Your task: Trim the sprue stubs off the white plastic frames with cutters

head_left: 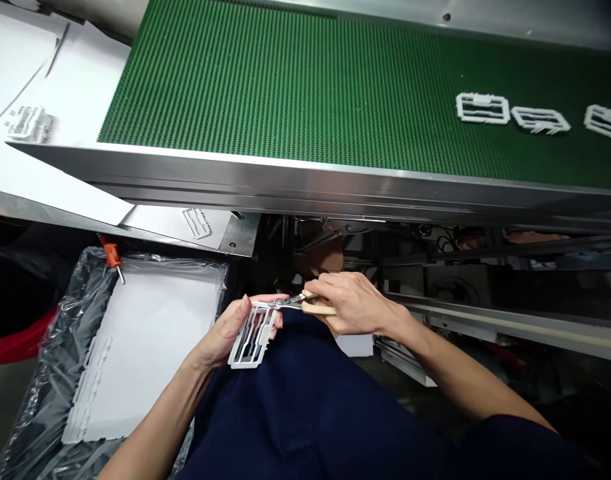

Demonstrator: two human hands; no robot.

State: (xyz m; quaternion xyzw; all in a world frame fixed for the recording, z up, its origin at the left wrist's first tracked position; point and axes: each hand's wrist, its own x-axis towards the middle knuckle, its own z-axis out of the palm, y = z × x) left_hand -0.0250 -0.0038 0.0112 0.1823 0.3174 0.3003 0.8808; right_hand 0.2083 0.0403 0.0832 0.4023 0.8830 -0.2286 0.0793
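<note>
My left hand [227,331] grips a white plastic frame [237,357], a slotted rectangular part with wavy inner bars, tilted in front of my lap. In my right hand [353,303] is a pair of nippers [319,309] with pale handles. Their metal jaws reach the upper corner of the frame beside my left fingers. Whether the jaws are closed on the plastic cannot be made out.
A green conveyor belt [285,80] with a metal side rail [265,175] runs across the top. White frames [482,109] lie on its right part. At left, a black-lined box [40,407] holds white sheets [155,333] and similar frames; an orange-handled tool [111,255] rests at its edge.
</note>
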